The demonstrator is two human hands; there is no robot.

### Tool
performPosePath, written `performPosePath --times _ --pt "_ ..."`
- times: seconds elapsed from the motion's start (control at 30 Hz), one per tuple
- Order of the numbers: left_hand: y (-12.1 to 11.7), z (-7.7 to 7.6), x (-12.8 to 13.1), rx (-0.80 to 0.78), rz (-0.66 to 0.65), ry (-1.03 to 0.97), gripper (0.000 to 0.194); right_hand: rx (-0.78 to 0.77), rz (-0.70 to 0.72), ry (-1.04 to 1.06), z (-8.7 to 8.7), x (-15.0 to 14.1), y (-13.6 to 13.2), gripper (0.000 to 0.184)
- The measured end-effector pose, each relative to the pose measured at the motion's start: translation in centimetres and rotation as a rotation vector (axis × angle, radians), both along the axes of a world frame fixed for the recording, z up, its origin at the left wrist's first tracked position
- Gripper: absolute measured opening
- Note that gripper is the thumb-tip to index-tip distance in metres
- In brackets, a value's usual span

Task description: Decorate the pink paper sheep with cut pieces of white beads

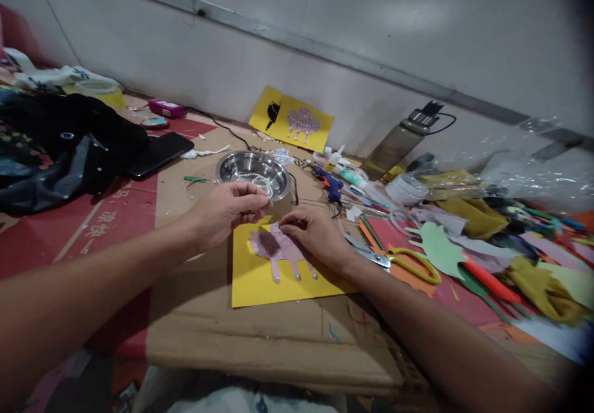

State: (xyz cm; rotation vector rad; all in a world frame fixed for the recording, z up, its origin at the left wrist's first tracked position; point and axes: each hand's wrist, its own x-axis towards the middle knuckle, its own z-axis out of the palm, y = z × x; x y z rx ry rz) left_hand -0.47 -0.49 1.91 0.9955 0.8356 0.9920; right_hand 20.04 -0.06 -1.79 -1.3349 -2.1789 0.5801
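Head view; left hand (227, 212) held above the near side of the metal bowl (281, 181); its grip is narrow, thumb tip set against the fingers; cannot tell whether anything small lies between them. Right hand (318, 233) rests over the yellow sheet (250, 290); fingertips bent down at the top part of the pink cut-out (283, 252); its grip is narrow too; cannot tell whether a bead is pinched there.

Pink cut-out lies flat on the yellow sheet, its three prongs pointing toward the near edge; each prong bears a bead at its tip, more small beads show at the top beside the right fingertips; a dark shadow falls on its left part. Bowl stands just beyond the sheet; pale, shiny small pieces inside, too fine to tell apart.

Desk (190, 320) is covered in brown cardboard, red at left; black phone (160, 156) near a heap of dark cloth (88, 131); two yellow cards (326, 125) lean against the wall, one with a beaded pink shape, one with a black shape; to the right, blue glue gun (331, 184), tilted bottle (394, 150), yellow-handled scissors (424, 265), green cut-out (439, 247).
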Motion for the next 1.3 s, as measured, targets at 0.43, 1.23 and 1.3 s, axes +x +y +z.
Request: performPosePath --times 0.43,1.23,1.3 --pt "-0.1 0.2 0.0 -0.009 -0.002 -0.01 0.014 0.065 0.068 -0.133 0.7 0.1 -0.1 0.011" --pt "-0.1 0.1 0.0 -0.004 0.001 -0.011 0.013 0.179 0.162 -0.289 1.5 0.0 0.2 0.008" --pt "-0.1 0.1 0.0 -0.006 0.003 -0.009 0.013 0.197 0.195 -0.368 1.8 0.0 0.2 0.01"
